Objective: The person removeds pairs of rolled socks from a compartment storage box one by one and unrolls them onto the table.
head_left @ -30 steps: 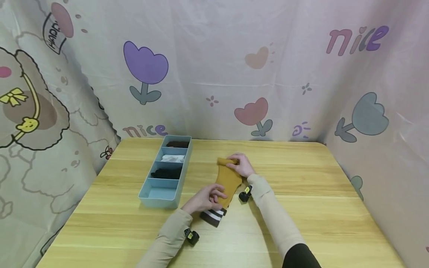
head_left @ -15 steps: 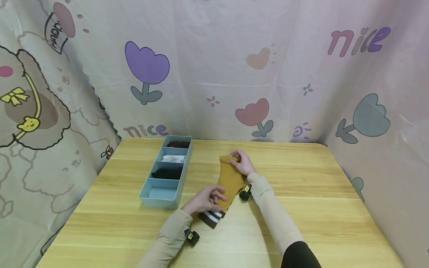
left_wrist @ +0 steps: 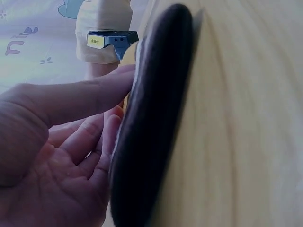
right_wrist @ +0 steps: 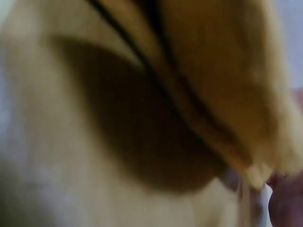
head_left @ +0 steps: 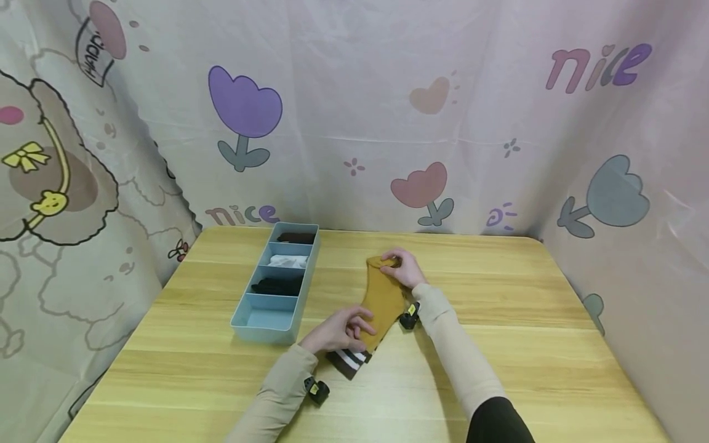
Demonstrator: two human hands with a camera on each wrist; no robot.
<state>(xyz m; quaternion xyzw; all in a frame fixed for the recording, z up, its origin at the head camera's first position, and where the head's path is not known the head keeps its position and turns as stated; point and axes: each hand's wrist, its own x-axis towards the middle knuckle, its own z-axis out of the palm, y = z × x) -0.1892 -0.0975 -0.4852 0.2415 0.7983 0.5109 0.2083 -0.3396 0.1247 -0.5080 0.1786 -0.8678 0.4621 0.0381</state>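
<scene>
Mustard sock (head_left: pixel 383 298) reaches slightly further from the person at its far end than 1 s ago, right hand (head_left: pixel 404 269) shifted with it; left hand (head_left: pixel 335 331) looks unmoved. Sock lies on the wooden table (head_left: pixel 498 295), right of the blue tray (head_left: pixel 268 335)

Readable text: "nice" twice on the backdrop cloth (head_left: pixel 343 74), upper right and again low behind the tray. Tilted tag lettering (head_left: pixel 93 52) at upper left I can't read for sure. Yellow label (left_wrist: pixel 96 41) on the right wrist's black camera (left_wrist: pixel 116 40): characters too small

Right thumb and fingers pinch the sock's far end. Left fingers loosely bent, thumb slightly apart, tips resting on top near the striped end (head_left: pixel 348 364)

Left wrist view adds what head view lacks: that dark end seen edge-on, thick and rounded, just beside the tabletop. Right wrist view is blurred: sock edge stands off the table over a dark shadow, only a sliver of hand at the right border

Tray has four compartments; from the far end: dark brown bundle (head_left: pixel 296 237), white bundle (head_left: pixel 288 261), black bundle (head_left: pixel 277 287). Left hand blocks part of the sock, right hand covers its far corner
</scene>
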